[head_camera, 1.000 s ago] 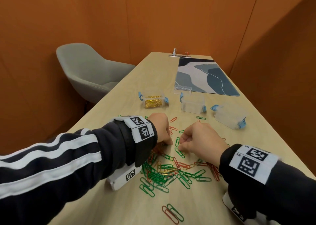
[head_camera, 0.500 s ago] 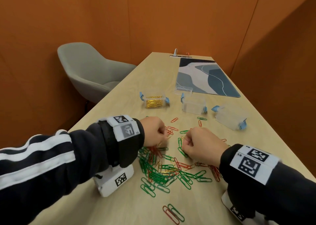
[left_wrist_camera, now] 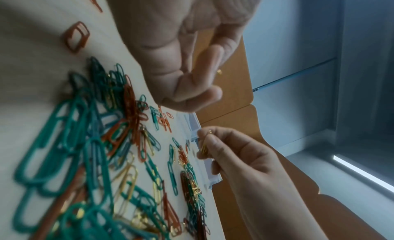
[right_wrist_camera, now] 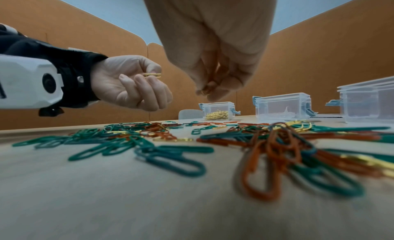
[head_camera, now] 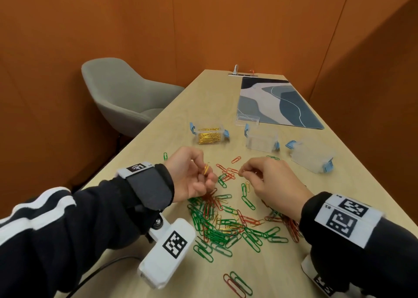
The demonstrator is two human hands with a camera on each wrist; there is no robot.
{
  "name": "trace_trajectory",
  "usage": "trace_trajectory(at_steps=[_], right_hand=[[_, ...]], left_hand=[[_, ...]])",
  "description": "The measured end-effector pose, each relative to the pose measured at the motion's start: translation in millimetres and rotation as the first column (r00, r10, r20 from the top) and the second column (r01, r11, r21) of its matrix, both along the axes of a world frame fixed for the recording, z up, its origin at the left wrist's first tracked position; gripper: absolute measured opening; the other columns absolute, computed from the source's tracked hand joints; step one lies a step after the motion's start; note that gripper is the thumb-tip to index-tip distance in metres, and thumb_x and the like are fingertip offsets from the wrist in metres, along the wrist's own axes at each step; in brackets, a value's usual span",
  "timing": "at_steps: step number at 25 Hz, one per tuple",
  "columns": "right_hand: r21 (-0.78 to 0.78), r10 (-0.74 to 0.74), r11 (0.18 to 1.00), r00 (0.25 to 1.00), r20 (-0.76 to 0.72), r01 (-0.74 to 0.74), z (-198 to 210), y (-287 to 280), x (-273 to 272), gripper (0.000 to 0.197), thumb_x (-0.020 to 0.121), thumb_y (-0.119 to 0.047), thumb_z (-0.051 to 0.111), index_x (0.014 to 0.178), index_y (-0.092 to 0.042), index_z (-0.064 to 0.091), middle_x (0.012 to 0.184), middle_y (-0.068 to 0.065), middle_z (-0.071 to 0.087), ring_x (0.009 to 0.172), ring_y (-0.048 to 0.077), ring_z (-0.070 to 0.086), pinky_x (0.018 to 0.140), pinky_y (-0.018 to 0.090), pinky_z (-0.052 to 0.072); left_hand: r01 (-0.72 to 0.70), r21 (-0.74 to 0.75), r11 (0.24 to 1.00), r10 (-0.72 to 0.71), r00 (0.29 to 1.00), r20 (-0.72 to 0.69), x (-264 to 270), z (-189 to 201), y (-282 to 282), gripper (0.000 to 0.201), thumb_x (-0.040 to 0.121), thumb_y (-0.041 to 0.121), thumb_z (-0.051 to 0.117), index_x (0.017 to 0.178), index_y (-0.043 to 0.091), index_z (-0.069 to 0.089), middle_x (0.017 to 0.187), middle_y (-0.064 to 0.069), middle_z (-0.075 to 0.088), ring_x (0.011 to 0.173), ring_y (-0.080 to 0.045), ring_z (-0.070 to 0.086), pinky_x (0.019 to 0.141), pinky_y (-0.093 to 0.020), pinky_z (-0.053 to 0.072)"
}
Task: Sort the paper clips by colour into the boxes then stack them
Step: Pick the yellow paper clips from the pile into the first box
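We see light wooden table (head_camera: 140, 273). Green, red, gold clip pile (head_camera: 226, 220) under our raised hands. Beyond our fingertips: gold-filled box (head_camera: 209, 135), two clear boxes (head_camera: 261, 139) (blue latches), loose lid (head_camera: 247, 119), blue mat (head_camera: 273, 101).

Paper clip pile (head_camera: 228, 220) near centre: green, red, few gold, mixed. Far left box (head_camera: 209, 135): clear plastic, light blue latches, gold clips inside. Middle box (head_camera: 261, 139) and right box (head_camera: 311, 156): clear, blue latches. Table (head_camera: 144, 153): pale wood. Far mat (head_camera: 276, 101): blue, grey, white wavy shapes. Chair (head_camera: 119, 94) far left: grey. Walls (head_camera: 203, 21): orange. Sleeves (head_camera: 67, 225): black; left with white stripes. Wristbands (head_camera: 343, 218): white, black square-pattern markers.
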State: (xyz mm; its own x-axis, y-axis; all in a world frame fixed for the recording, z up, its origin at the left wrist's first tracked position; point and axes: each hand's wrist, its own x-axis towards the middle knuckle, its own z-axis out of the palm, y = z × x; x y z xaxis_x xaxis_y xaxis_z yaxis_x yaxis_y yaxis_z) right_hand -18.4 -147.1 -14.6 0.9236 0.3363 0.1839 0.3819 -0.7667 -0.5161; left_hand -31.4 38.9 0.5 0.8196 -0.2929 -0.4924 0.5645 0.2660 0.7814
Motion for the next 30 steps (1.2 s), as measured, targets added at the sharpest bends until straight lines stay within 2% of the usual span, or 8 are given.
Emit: trace_trajectory(at_steps=[5, 9, 14, 17, 19, 21, 26, 30], right_hand=[[0.227, 0.217, 0.938, 0.955, 0.201, -0.260, 2, 4, -7, 0.009, 0.087, -0.015, 0.064, 0.087, -0.020, 0.072, 0.081, -0.014, 0.067, 0.074, -0.004, 0.057, 0.067, 0.006, 0.041], [0.289, 0.330, 0.878, 0.920, 0.211, -0.382, 3, 5, -12, 0.010, 0.080, -0.016, 0.071, 0.089, -0.021, 0.073, 0.083, -0.016, 0.070, 0.079, 0.002, 0.062, 0.073, 0.010, 0.047], [0.129, 0.201, 0.969, 0.977, 0.069, -0.209, 2, 4, -10, 0.007, 0.083, -0.024, 0.068, 0.090, -0.022, 0.068, 0.073, -0.012, 0.060, 0.069, 0.001, 0.054, 0.062, 0.009, 0.040], [-0.113, 0.224, 0.960, 0.947, -0.229, -0.255, -3, 4, -10, 0.016, 0.078, -0.033, 0.073, 0.087, -0.020, 0.070, 0.067, -0.012, 0.057, 0.061, 0.002, 0.051, 0.056, 0.008, 0.040], [-0.144, 0.218, 0.954, 0.938, -0.271, -0.263, -4, 4, -11, 0.010, 0.078, -0.028, 0.073, 0.083, -0.020, 0.068, 0.069, -0.010, 0.060, 0.059, 0.001, 0.052, 0.058, 0.010, 0.042], [-0.144, 0.203, 0.957, 0.934, -0.293, -0.253, -3, 5, -10, 0.006, 0.082, -0.025, 0.069, 0.079, -0.021, 0.065, 0.067, -0.010, 0.059, 0.057, 0.000, 0.051, 0.058, 0.011, 0.044], [-0.151, 0.144, 0.971, 0.954, -0.265, -0.188, -2, 4, -10, 0.008, 0.085, -0.020, 0.059, 0.078, -0.021, 0.063, 0.073, -0.006, 0.061, 0.059, 0.002, 0.051, 0.056, 0.011, 0.042], [-0.089, 0.023, 0.995, 0.990, -0.136, -0.035, 0, 0, -6, 0.009, 0.085, -0.016, 0.056, 0.085, -0.016, 0.065, 0.074, -0.005, 0.061, 0.065, 0.005, 0.052, 0.059, 0.012, 0.042]], left_hand=[[-0.014, 0.154, 0.988, 0.017, 1.000, -0.017, -3, -3, -10, 0.011, 0.058, 0.002, 0.031, 0.060, 0.011, 0.036, 0.058, -0.009, 0.045, 0.038, -0.017, 0.044, 0.032, -0.013, 0.034], [0.146, 0.185, 0.972, -0.134, 0.988, -0.077, -1, -8, -27, 0.028, 0.093, 0.015, 0.029, 0.082, 0.004, 0.053, 0.064, -0.014, 0.058, 0.041, -0.018, 0.057, 0.040, -0.016, 0.047], [0.133, 0.353, 0.926, -0.138, 0.990, -0.009, 7, 5, -20, 0.033, 0.098, 0.022, 0.037, 0.070, 0.011, 0.050, 0.044, 0.005, 0.037, 0.031, -0.004, 0.030, 0.030, -0.012, 0.023], [0.073, 0.864, 0.498, -0.413, 0.896, 0.162, 9, 5, -10, 0.015, 0.085, 0.031, 0.064, 0.078, 0.019, 0.071, 0.049, 0.012, 0.043, 0.045, -0.003, 0.039, 0.043, -0.013, 0.029], [-0.039, 0.978, 0.206, -0.660, 0.732, 0.168, 8, 4, -11, 0.014, 0.078, 0.030, 0.072, 0.089, 0.022, 0.076, 0.046, 0.017, 0.048, 0.051, 0.002, 0.047, 0.047, -0.006, 0.029], [-0.082, 0.995, 0.060, -0.756, 0.647, 0.099, 8, 4, -17, 0.018, 0.078, 0.029, 0.073, 0.093, 0.021, 0.076, 0.048, 0.017, 0.045, 0.049, 0.001, 0.046, 0.045, -0.006, 0.030], [-0.112, 0.994, -0.016, -0.756, 0.651, 0.061, 14, -2, -19, 0.019, 0.081, 0.028, 0.068, 0.096, 0.017, 0.075, 0.067, 0.008, 0.058, 0.058, -0.006, 0.047, 0.054, -0.015, 0.037], [-0.184, 0.981, 0.065, -0.704, 0.688, 0.175, 14, -3, -20, 0.018, 0.081, 0.027, 0.067, 0.094, 0.018, 0.074, 0.062, 0.014, 0.048, 0.059, -0.006, 0.044, 0.058, -0.017, 0.034]])
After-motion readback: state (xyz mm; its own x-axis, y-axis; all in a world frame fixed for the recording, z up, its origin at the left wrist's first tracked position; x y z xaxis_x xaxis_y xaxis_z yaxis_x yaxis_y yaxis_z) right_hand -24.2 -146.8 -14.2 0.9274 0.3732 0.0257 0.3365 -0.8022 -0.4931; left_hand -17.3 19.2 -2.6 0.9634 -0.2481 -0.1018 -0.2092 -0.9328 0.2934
